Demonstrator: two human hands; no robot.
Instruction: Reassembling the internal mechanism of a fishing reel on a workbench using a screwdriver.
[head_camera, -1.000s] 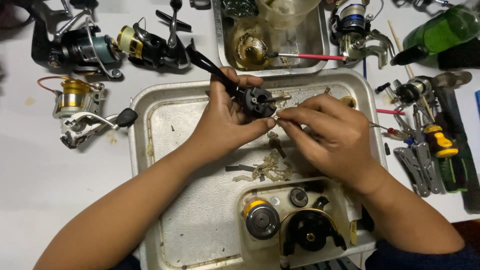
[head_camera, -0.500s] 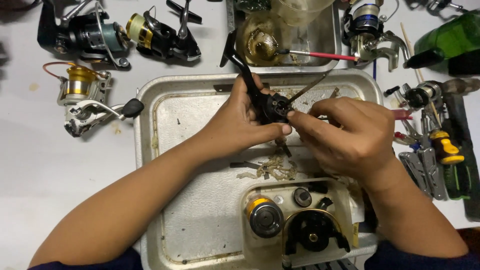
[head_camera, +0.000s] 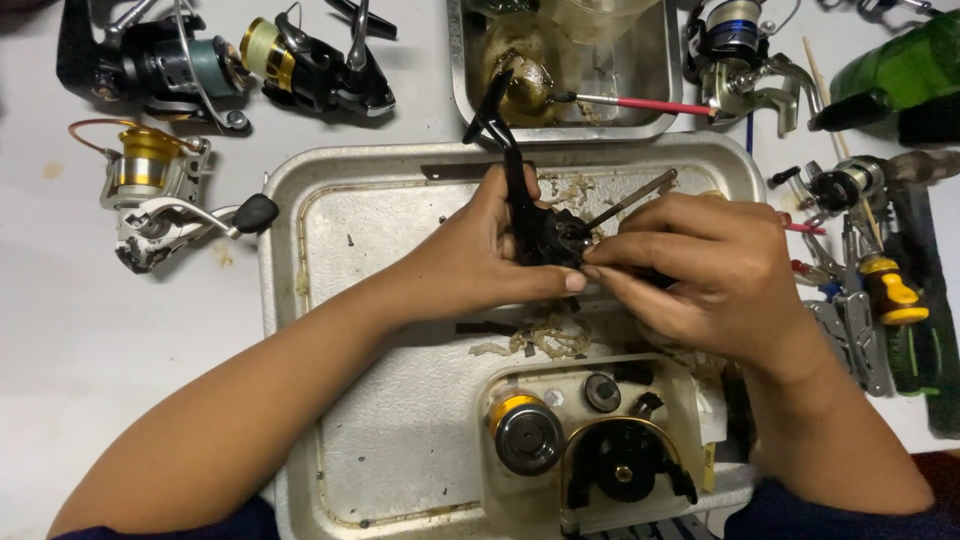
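My left hand (head_camera: 478, 262) grips a black fishing reel body (head_camera: 543, 232) over a metal tray (head_camera: 330, 330), its long black stem pointing up and away. My right hand (head_camera: 700, 275) pinches at the right side of the same reel body, fingertips meeting my left thumb. A thin dark rod (head_camera: 630, 198) sticks out of the reel toward the upper right. Greasy scraps (head_camera: 545, 338) lie on the tray just below my hands.
A clear tub (head_camera: 690, 400) in the tray's near right holds a gold-rimmed spool (head_camera: 527, 435) and black reel parts (head_camera: 622, 465). Three spinning reels (head_camera: 160, 190) lie left, another reel (head_camera: 740, 50) at top right. A steel pan (head_camera: 660, 70) holds a red-handled brush (head_camera: 640, 104). Pliers and screwdrivers (head_camera: 880, 300) sit right, beside a green bottle (head_camera: 900, 70).
The reel body has turned in my hands, so its black stem now points up rather than up-left. Both hands stay clasped on it. The view has shifted slightly.
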